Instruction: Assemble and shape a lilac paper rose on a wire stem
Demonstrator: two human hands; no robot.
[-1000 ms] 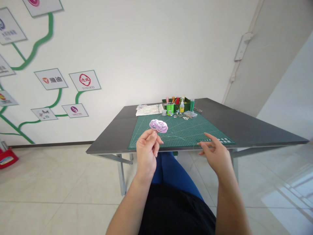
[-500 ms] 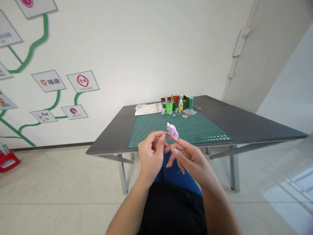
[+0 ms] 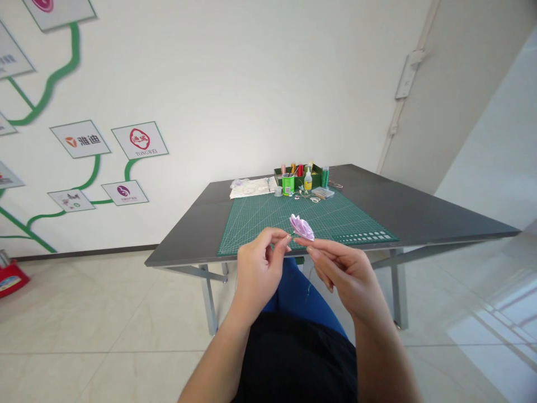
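Observation:
A pale purple artificial flower (image 3: pixel 302 227) with ruffled petals hangs over the near edge of the table, tilted to the right. Its thin green stem (image 3: pixel 292 234) is pinched between the thumb and index finger of my left hand (image 3: pixel 262 263). Just right of it, my right hand (image 3: pixel 342 268) has its thumb pressed to the fingers, its index fingertip just under the flower's base. From these right fingers a fine green thread (image 3: pixel 309 291) dangles over my lap; where exactly it is gripped is too small to see.
A green cutting mat (image 3: pixel 260 218) covers the middle of the dark table (image 3: pixel 180 224). Toward the back stand a green box (image 3: pixel 277 173) of thread spools, a bright green can (image 3: pixel 288 184), a glue bottle (image 3: pixel 308 180), scissors (image 3: pixel 315 200), a clear case (image 3: pixel 323 192) and white sheets (image 3: pixel 250 188).
The flower has tipped further to the right and shifted slightly right. My right hand has moved right, away from my left hand, its lower fingers curling in. My left hand keeps its pinch on the stem.

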